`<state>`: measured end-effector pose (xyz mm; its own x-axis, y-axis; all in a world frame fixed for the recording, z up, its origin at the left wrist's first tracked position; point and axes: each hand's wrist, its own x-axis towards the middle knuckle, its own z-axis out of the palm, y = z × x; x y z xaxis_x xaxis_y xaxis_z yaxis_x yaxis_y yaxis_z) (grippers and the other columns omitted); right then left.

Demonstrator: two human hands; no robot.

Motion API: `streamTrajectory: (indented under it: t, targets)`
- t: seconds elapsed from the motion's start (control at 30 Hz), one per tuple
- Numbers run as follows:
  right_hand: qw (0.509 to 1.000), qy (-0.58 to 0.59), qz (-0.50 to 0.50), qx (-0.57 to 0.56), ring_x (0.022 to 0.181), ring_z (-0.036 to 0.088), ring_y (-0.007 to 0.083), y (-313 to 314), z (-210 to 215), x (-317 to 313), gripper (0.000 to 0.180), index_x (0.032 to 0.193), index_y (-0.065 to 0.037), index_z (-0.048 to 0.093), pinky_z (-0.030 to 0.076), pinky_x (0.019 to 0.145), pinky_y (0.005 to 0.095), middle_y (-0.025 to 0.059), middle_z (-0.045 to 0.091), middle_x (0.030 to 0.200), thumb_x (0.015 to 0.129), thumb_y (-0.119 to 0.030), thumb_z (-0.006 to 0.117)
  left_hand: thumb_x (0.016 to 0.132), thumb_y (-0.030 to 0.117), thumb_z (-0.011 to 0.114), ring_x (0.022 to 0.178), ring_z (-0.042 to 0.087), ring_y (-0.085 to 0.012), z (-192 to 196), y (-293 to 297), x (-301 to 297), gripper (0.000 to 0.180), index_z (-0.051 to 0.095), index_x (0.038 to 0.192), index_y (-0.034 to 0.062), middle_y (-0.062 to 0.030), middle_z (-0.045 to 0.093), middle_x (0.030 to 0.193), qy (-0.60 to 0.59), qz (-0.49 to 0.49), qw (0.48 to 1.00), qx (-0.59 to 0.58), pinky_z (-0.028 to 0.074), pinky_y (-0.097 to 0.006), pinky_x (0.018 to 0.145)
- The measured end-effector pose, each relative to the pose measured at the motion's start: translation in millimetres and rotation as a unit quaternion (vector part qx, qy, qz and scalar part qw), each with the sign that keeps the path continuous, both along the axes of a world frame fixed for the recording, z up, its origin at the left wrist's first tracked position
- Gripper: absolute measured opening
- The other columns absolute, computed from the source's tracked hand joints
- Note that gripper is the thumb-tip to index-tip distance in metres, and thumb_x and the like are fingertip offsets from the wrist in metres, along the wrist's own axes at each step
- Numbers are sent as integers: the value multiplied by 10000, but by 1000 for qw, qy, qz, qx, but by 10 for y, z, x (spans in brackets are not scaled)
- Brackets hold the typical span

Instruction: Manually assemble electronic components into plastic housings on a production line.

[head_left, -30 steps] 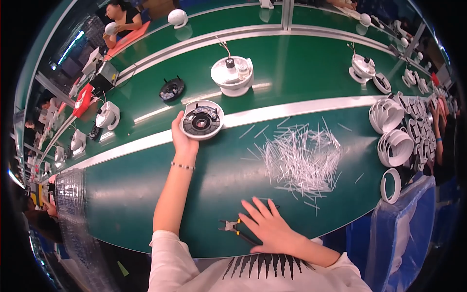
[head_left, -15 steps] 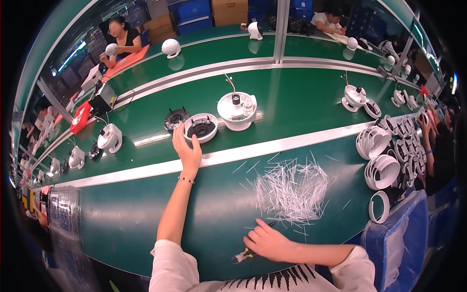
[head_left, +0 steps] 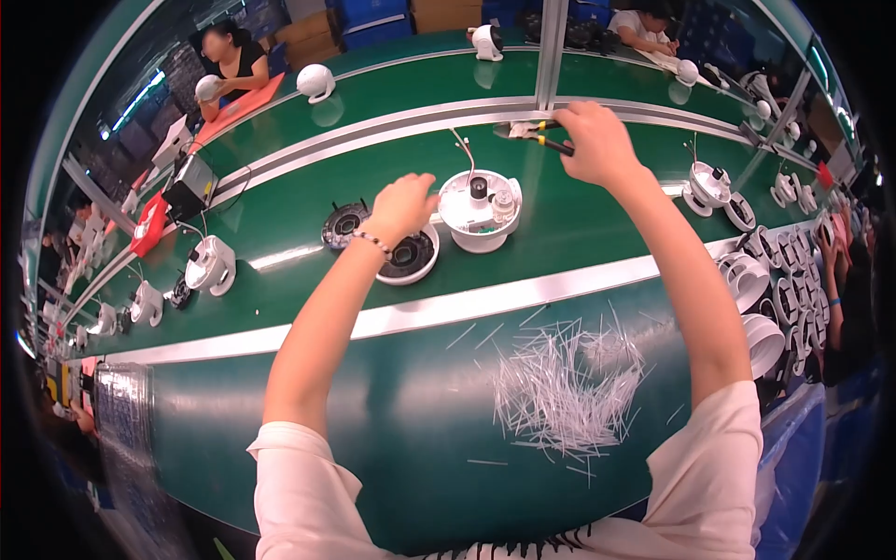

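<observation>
My right hand (head_left: 599,145) is closed round the yellow-and-black handles of a pair of cutting pliers (head_left: 525,129), raised above the far side of the green belt. The jaws of the pliers point left, behind the wires of a white round housing (head_left: 478,224). That housing stands on the belt with its inside facing up, showing a black cylinder, a clear part and thin upright wires. My left hand (head_left: 401,207) reaches to the housing's left side, fingers apart, holding nothing. Under its wrist lies a white bowl-shaped cover (head_left: 422,273) with a black insert, beside a black ring-shaped part (head_left: 343,224).
A loose pile of thin white strips (head_left: 569,392) lies on the near green table (head_left: 280,411). White rings (head_left: 763,345) are stacked at the right. More housings (head_left: 213,266) stand along the belt. A metal post (head_left: 551,56) rises beyond it; people work across and at the right.
My right hand has lifted the pliers from the near table up over the belt. My left hand has moved from the white cover to the right, to the open housing.
</observation>
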<state>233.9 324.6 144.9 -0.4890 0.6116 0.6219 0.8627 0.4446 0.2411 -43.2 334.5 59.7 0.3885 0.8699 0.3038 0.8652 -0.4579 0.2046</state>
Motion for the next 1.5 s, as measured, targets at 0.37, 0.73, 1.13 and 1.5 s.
streamTrajectory:
  t: [0.37,0.73,1.13,1.5]
  targets:
    - [971,-167,-29,-167,877,499,221,491,-384,-216,317,857,-76,577,396,754,317,72,532,852,560,-153,653,759,158,523,720,577,-314,102,313,314,141,613,764,50,-137,606,745,1,-4,1000,31,466,-405,638]
    - [947,-238,-57,-209,933,492,211,500,-306,-192,366,903,-84,572,384,806,322,74,532,913,582,-237,661,751,166,530,699,584,-304,159,502,689,136,606,724,56,-119,595,722,40,-2,997,61,485,-400,612]
    - [927,-214,-127,-279,743,603,258,377,-238,-108,133,659,-65,616,501,667,327,115,604,735,532,-103,623,754,158,524,705,585,-300,153,429,901,136,608,739,52,-113,598,742,-21,-11,997,74,482,-400,607]
    - [957,240,-52,-157,539,562,211,-565,229,733,184,767,-3,605,444,543,304,124,560,600,622,-116,608,756,-52,399,927,535,-352,581,-310,234,601,221,1318,66,-204,491,1142,-145,-47,983,-103,426,-388,823]
